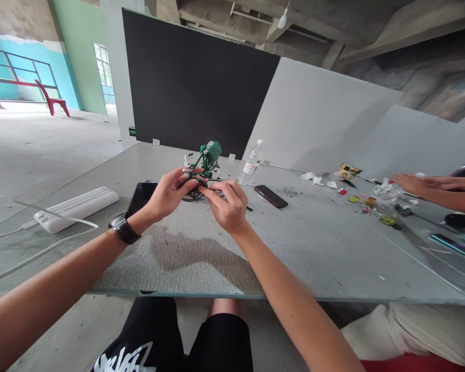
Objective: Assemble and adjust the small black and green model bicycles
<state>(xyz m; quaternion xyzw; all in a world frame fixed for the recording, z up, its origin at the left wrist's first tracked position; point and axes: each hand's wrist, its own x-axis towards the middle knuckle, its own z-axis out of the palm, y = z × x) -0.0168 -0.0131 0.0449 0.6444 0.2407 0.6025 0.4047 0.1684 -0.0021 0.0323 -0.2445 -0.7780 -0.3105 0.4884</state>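
Two hands of mine meet at a small green model bicycle (pixel 204 163) in front of me, over the grey table (pixel 313 253). My left hand (pixel 173 192) grasps it near a dark wheel; my right hand (pixel 229 205) bunches its fingers against it, though I cannot tell whether they pinch anything. A clear bottle (pixel 251 165) stands near, beside a dark phone (pixel 271 196).

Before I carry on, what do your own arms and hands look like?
The left hand is ungloved, with a wide, dark, shiny band around its wrist; whether it is a watch or a bracelet I cannot tell. The right hand is ungloved too, and its wrist shows nothing worn. No sleeve shows on either forearm.
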